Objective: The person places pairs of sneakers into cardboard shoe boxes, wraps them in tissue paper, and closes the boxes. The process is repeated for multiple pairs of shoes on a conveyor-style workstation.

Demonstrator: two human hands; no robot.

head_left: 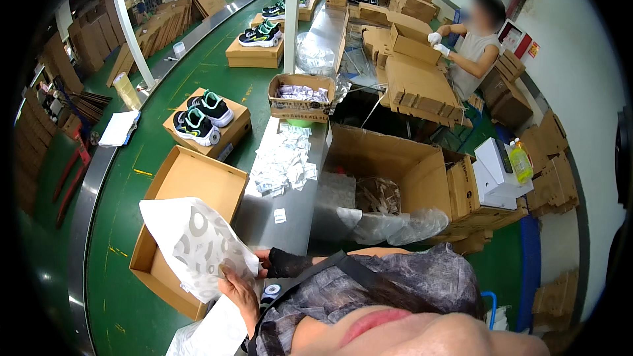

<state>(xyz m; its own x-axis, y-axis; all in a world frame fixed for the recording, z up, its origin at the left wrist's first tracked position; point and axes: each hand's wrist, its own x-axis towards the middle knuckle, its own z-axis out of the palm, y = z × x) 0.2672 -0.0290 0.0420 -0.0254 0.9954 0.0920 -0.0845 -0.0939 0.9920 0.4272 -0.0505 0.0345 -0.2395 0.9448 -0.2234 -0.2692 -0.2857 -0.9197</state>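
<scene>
A white sheet of wrapping paper with a grey printed pattern (198,234) is stretched over an open brown shoebox (148,254). My left hand (239,293) pinches its near edge, thumb on top. My right hand (263,262), in a dark sleeve cuff, has its fingers closed at the paper's right edge, partly hidden behind it. Beneath my hands lie more white sheets (214,329). Part of a dark shoe (271,292) shows beside my left wrist. The box stands on the green conveyor, its inside half covered by the paper.
A pair of black-and-green sneakers (203,117) rests on a closed shoebox just ahead. Small white packets (285,161) are heaped on the metal ledge, below a carton of packets (302,95). A large carton (389,151) stands right. Another person (476,46) handles cardboard farther off.
</scene>
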